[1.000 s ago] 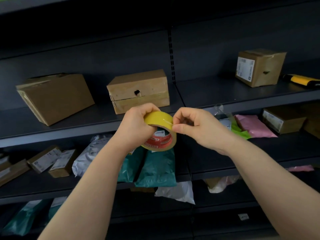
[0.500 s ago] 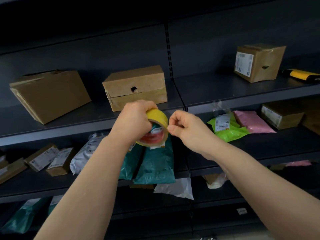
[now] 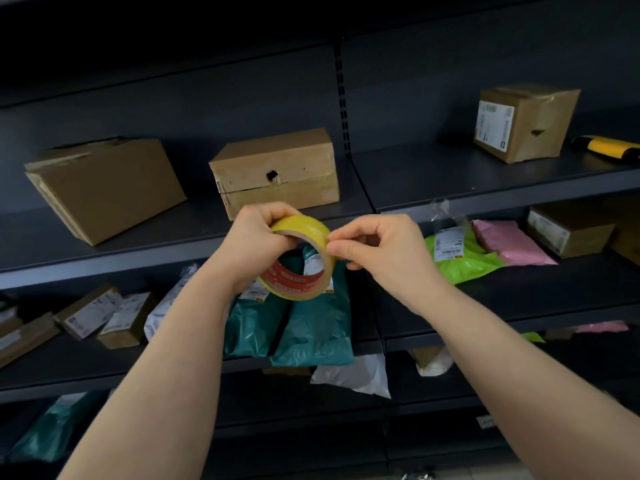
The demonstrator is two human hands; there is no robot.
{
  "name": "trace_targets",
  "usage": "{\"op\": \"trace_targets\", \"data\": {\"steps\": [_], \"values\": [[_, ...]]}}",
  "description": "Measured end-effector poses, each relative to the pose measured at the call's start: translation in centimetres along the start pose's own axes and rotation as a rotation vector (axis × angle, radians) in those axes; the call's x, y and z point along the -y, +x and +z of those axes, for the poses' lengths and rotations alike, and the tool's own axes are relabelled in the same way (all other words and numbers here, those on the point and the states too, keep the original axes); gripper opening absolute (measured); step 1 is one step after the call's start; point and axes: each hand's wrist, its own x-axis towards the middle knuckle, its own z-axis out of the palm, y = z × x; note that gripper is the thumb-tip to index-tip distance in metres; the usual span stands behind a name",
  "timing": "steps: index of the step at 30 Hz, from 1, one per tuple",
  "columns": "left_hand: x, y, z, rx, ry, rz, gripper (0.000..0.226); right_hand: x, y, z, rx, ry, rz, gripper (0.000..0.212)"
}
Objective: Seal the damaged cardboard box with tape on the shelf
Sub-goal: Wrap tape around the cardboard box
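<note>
1. The left hand [image 3: 254, 244] grips the yellow tape roll [image 3: 301, 226], its core facing the viewer; the right hand [image 3: 381, 251] pinches its outer rim.
2. Beyond, the damaged box [image 3: 277, 168] sits on the shelf [image 3: 138, 258], long axis left-right, holed face forward.

A brown cardboard box [image 3: 273, 174] with a dark hole punched in its front face is sitting upright on the dark shelf [image 3: 433, 181]. A yellow tape roll [image 3: 301, 225], red-printed inside its core, is being held tilted just below and in front of the box.
</note>
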Motion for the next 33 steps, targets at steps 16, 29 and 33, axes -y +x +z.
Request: {"op": "trace_targets", "data": {"steps": [16,29,33], "values": [[0.2,-0.8,4.5,-0.532,-0.45,-0.18,0.024,1.0,0.2,0.8,-0.107,-0.456,-0.042,0.009],[0.0,0.6,3.5,-0.443,-0.077,-0.089,0.019,0.0,0.3,-0.3,0.046,0.1,0.426,0.021],[-0.4,0.8,2.9,-0.379,-0.349,-0.238,0.02,-0.7,-0.4,-0.3,-0.072,0.174,0.344,0.014]]}}
